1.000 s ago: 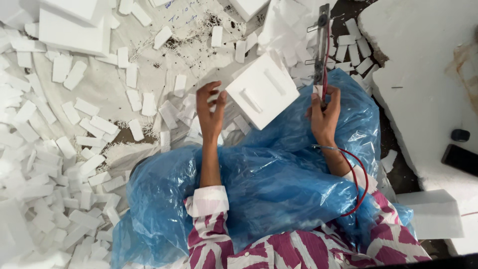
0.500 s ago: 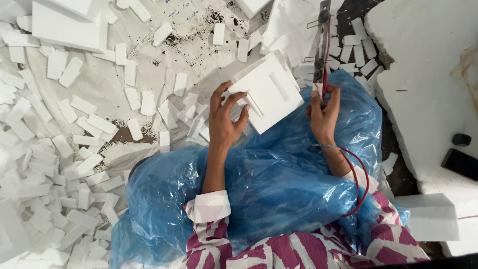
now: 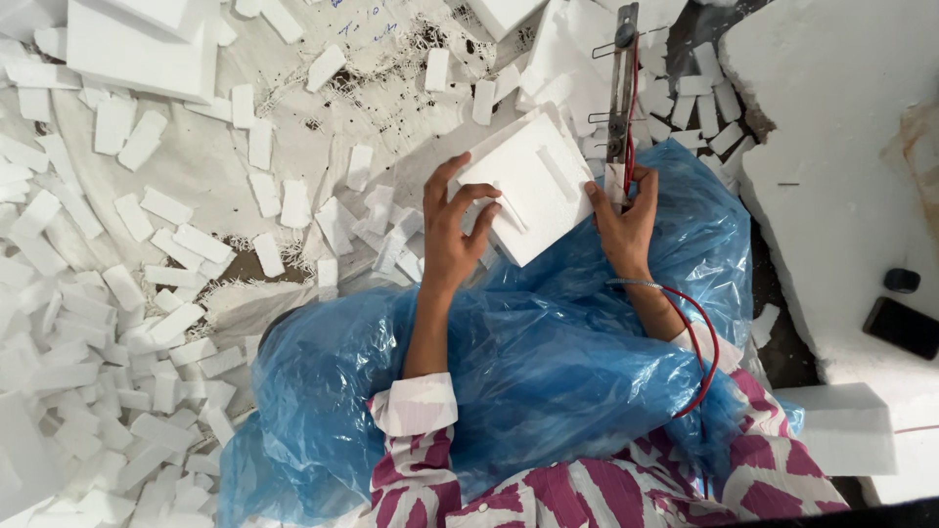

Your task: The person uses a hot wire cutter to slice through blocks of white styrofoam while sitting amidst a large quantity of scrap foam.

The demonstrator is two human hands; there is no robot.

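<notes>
Left hand (image 3: 452,235) spread over lower left edge of white foam block (image 3: 528,186), fingers splayed and curled onto its top face, thumb side underneath not visible. Foam block tilted, one corner toward the lap, grooves cut in upper face; held above near edge of blue plastic sheet (image 3: 509,362) draped over the lap. Right hand (image 3: 626,220) at right edge of block, fingers closed around base of upright metal cutting tool (image 3: 622,83); whether same hand also touches the block cannot be told. Tool a narrow metal bar standing away from the body, red wire (image 3: 696,342) running along it, then down past right wrist in a loop across the blue sheet. Block's right edge just beside the tool bar, apparently touching. Sleeves white-cuffed, garment patterned magenta and white (image 3: 587,489) at bottom edge of view. Floor (image 3: 205,166) on left side, covered by pale cloth, strewn with many small white foam offcuts (image 3: 127,293), mostly short rectangular strips, densest toward lower left corner. Dark crumbs scattered over the cloth near top centre. Larger foam slab (image 3: 137,44) in upper left corner. More offcuts beyond the tool toward top right. Big white foam sheet (image 3: 841,186) along right side, surface scuffed, brownish stain at far right edge. Black phone (image 3: 902,327) lying flat on that sheet near right edge, small dark round object (image 3: 901,280) just above it. Another white block (image 3: 841,430) at lower right, beside the knee.
</notes>
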